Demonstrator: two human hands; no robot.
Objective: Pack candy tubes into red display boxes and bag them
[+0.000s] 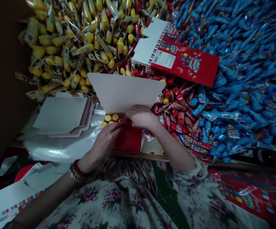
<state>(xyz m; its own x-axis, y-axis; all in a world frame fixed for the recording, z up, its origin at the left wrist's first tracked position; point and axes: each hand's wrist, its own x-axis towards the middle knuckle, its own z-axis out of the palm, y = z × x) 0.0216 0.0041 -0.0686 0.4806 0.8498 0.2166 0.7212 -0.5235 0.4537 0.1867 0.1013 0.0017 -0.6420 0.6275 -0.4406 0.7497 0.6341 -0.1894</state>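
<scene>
In front of me lies a red cardboard box (129, 140) with its large white flap (125, 92) raised. Several yellow-capped tubes (108, 119) show at its open end, beside one red cap (121, 121). My left hand (106, 138) is closed over the left side of the box, fingertips near the caps. At the opening, my right hand (140, 117) has its fingers bent down close to the red cap; whatever they hold is hidden.
Heaps of yellow tubes (80, 47), red tubes (178, 111) and blue tubes (243, 63) cover the table. Flattened red boxes (187, 60) lie on top. At left, a stack of white cards (59, 114) rests on clear plastic (56, 148). More printed packaging (250, 197) is at lower right.
</scene>
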